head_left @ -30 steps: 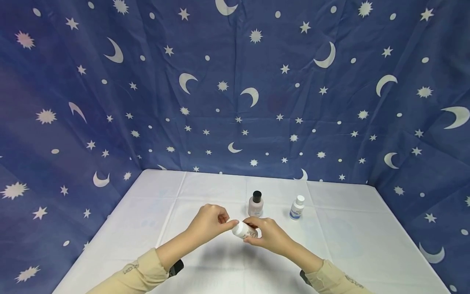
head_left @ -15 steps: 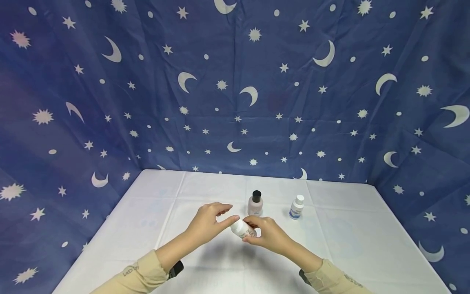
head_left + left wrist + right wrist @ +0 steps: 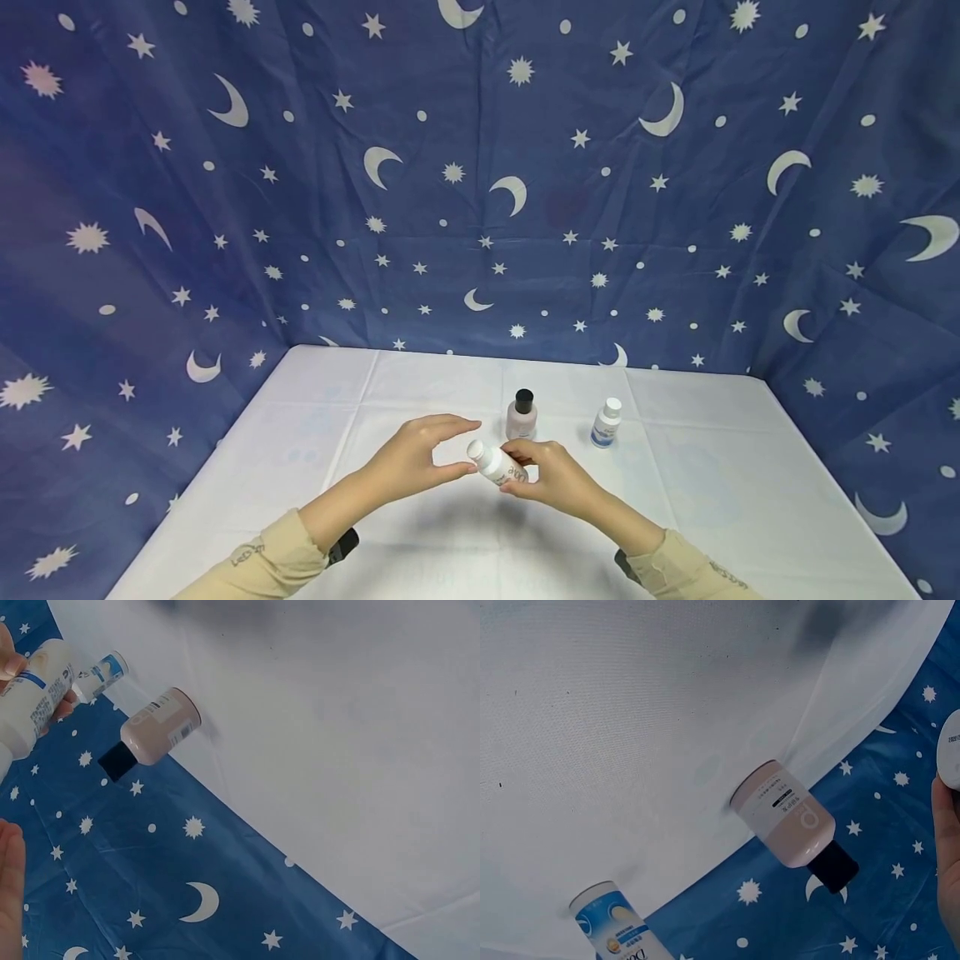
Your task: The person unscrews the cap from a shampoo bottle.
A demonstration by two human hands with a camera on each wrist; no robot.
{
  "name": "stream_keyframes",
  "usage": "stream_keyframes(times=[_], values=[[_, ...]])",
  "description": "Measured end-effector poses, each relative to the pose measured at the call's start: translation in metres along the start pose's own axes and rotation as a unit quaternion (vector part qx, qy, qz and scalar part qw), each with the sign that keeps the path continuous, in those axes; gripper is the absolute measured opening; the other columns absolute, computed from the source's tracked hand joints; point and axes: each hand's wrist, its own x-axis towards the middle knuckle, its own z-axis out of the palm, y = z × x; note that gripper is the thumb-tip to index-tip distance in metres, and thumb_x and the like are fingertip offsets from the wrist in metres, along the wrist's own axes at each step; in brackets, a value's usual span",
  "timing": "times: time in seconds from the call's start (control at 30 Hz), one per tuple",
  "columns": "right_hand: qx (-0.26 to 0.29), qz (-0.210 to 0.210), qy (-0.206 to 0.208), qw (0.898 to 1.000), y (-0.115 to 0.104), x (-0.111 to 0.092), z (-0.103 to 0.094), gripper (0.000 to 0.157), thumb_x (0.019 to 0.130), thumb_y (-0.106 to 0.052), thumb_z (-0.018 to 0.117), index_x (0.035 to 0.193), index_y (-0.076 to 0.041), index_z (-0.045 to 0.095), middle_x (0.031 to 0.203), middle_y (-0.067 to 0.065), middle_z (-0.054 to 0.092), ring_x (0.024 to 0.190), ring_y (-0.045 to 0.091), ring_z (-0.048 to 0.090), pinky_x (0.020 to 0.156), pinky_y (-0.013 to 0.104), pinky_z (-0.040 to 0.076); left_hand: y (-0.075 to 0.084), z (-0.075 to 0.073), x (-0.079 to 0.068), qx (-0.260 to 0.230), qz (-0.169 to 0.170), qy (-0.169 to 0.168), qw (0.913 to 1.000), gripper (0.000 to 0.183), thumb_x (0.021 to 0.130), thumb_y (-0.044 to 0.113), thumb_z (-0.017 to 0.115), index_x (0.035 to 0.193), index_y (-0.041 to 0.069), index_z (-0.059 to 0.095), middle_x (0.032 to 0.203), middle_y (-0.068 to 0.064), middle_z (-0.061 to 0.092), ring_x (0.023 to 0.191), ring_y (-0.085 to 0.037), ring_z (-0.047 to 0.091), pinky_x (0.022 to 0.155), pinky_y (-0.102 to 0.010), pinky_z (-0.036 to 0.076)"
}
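Observation:
My right hand [image 3: 558,479] grips a white Dove bottle [image 3: 497,465] round its body, above the table. The bottle is tilted, its white cap [image 3: 476,450] pointing up and left. Facing that cap is my left hand [image 3: 408,458], thumb and fingers spread wide with a gap between them. The thumb tip is very near the cap; whether it touches I cannot tell. The left wrist view shows the white bottle's printed side [image 3: 37,697]. At the right wrist view's edge, its flat base [image 3: 951,750] shows above part of the right hand [image 3: 949,855].
Just behind the hands stands a pale pink bottle [image 3: 522,419] with a black cap. Farther right is a small white and blue bottle [image 3: 606,423], upright. Both are on the white-covered table [image 3: 705,467]. A blue cloth [image 3: 420,208] with moons and stars surrounds the back and sides.
My left hand has drawn left from the bottle's cap end, its fingers and thumb spreading apart. The white cap now shows more fully. The right hand stays nearly in place with the bottle.

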Motion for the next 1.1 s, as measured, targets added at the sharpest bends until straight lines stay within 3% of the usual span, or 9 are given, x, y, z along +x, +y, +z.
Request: stream_keyframes(times=[0.23,0.4,0.63,0.93,1.1], values=[[0.023,0.009,-0.008,1.000,0.0009,0.0005,0.0010,0.038,0.073,-0.026,0.071,0.104,-0.008,0.058,0.096,0.001,0.065,0.085,0.007,0.062,0.078,0.022,0.051,-0.0021,-0.0024,0.0009,0.002,0.072,-0.029,0.9970,0.034,0.071,0.013,0.072,0.104,0.011,0.064,0.106,-0.001,0.063,0.098,-0.013,0.060,0.082,-0.019,0.049],[0.027,0.008,-0.014,1.000,0.0001,0.0005,0.0018,0.038,0.073,-0.024,0.071,0.105,-0.007,0.058,0.097,0.001,0.065,0.085,0.007,0.062,0.079,0.022,0.051,-0.0026,-0.0025,0.0025,-0.006,0.081,-0.035,0.9960,0.028,0.071,0.006,0.070,0.099,0.010,0.065,0.101,0.000,0.065,0.094,-0.011,0.062,0.080,-0.012,0.047],[0.020,0.006,-0.017,1.000,-0.0013,0.0020,0.0023,0.039,0.073,-0.025,0.071,0.105,-0.007,0.058,0.098,0.002,0.065,0.086,0.008,0.062,0.079,0.022,0.051,0.0007,-0.0044,0.0040,0.008,0.037,-0.043,0.9983,0.022,0.074,0.015,0.070,0.095,0.012,0.068,0.089,0.004,0.068,0.080,-0.005,0.062,0.068,-0.012,0.049],[0.029,0.002,-0.013,0.999,-0.0012,0.0035,0.0024,0.037,0.075,-0.025,0.070,0.104,-0.006,0.058,0.096,0.003,0.066,0.084,0.011,0.063,0.077,0.023,0.052,0.0033,0.0027,0.0058,0.035,-0.046,0.023,0.9980,0.022,0.070,0.033,0.072,0.078,0.013,0.069,0.070,0.005,0.065,0.062,-0.003,0.057,0.057,-0.011,0.046],[0.033,0.000,-0.014,0.999,-0.0010,0.0035,0.0026,0.036,0.075,-0.026,0.069,0.103,-0.006,0.058,0.095,0.003,0.066,0.083,0.011,0.063,0.077,0.024,0.052,0.0045,0.0044,0.0069,0.043,-0.068,0.031,0.9962,0.023,0.069,0.036,0.071,0.074,0.014,0.068,0.069,0.007,0.065,0.060,-0.001,0.056,0.056,-0.010,0.045]])
